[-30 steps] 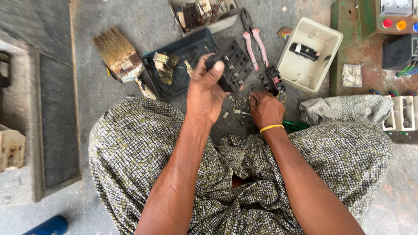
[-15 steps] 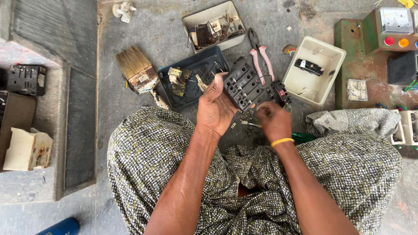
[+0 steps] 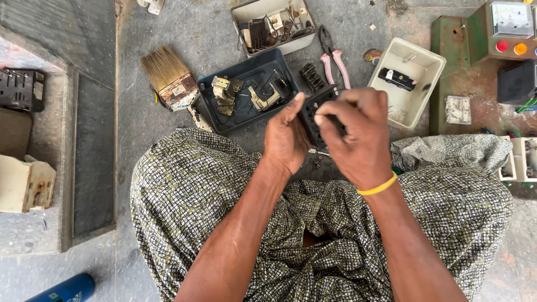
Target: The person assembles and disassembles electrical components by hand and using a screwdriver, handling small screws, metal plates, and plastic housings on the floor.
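I sit on the floor with my knees apart under a patterned cloth. My left hand (image 3: pixel 286 140) and my right hand (image 3: pixel 355 137) are raised together in front of me, both gripping a black ribbed electrical block (image 3: pixel 312 114) held between them. Only a strip of the block shows between the fingers. My right wrist wears a yellow band. Just beyond the hands lies a dark tray (image 3: pixel 249 92) with several brass parts in it. Pink-handled pliers (image 3: pixel 334 56) lie beside the tray, next to a small black finned piece (image 3: pixel 311 76).
A worn paintbrush (image 3: pixel 168 75) lies to the left of the tray. A white box (image 3: pixel 407 78) with a black part stands right, another box of parts (image 3: pixel 273 25) further up. A green panel with buttons (image 3: pixel 506 33) is top right. A concrete step (image 3: pixel 33 168) runs along the left.
Both hands have lifted off the floor toward the camera, bringing the black block up with them. The right hand now closes over the block. The view has tilted slightly.
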